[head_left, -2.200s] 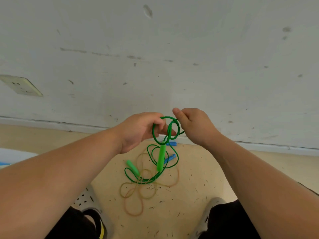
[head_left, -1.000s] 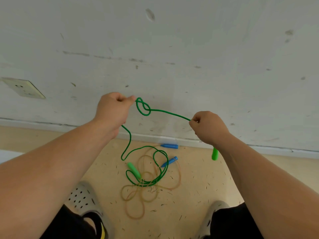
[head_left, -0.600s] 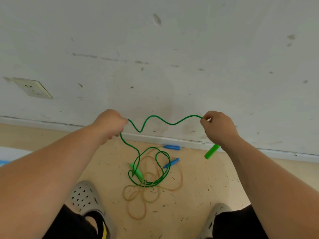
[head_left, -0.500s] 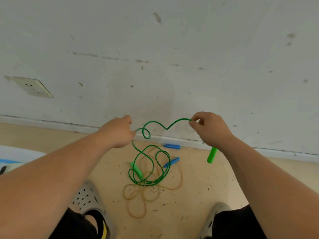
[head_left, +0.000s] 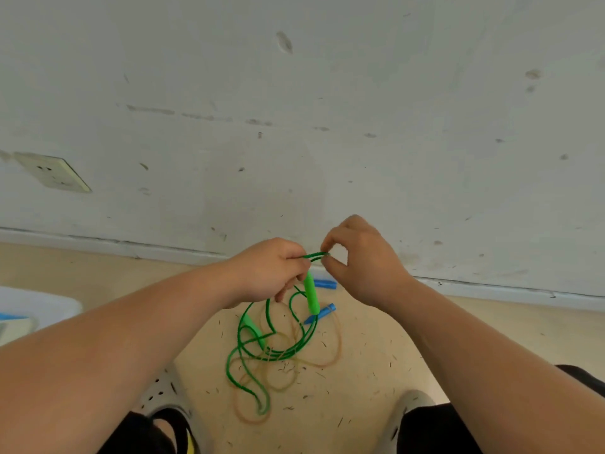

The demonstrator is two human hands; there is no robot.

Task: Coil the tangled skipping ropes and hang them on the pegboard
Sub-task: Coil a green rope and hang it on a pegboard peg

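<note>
My left hand (head_left: 271,268) grips a bunch of the green skipping rope (head_left: 240,352), and one green handle (head_left: 311,294) hangs just below its fingers. My right hand (head_left: 357,260) pinches the same green cord between thumb and forefinger, right beside the left hand. The rest of the green rope trails in loops to the floor, where its second green handle (head_left: 253,327) lies. Under it lies a tan rope (head_left: 327,355) with blue handles (head_left: 320,313), tangled with the green loops. No pegboard is in view.
A white scuffed wall (head_left: 327,126) with a skirting board stands close ahead, with a socket (head_left: 52,173) at the left. My shoes (head_left: 163,398) stand on the beige floor either side of the ropes. A white and blue object (head_left: 29,309) sits at the left edge.
My hands, held apart with the green cord stretched between them, have come together. The green handle that hung below my right hand now hangs below my left hand.
</note>
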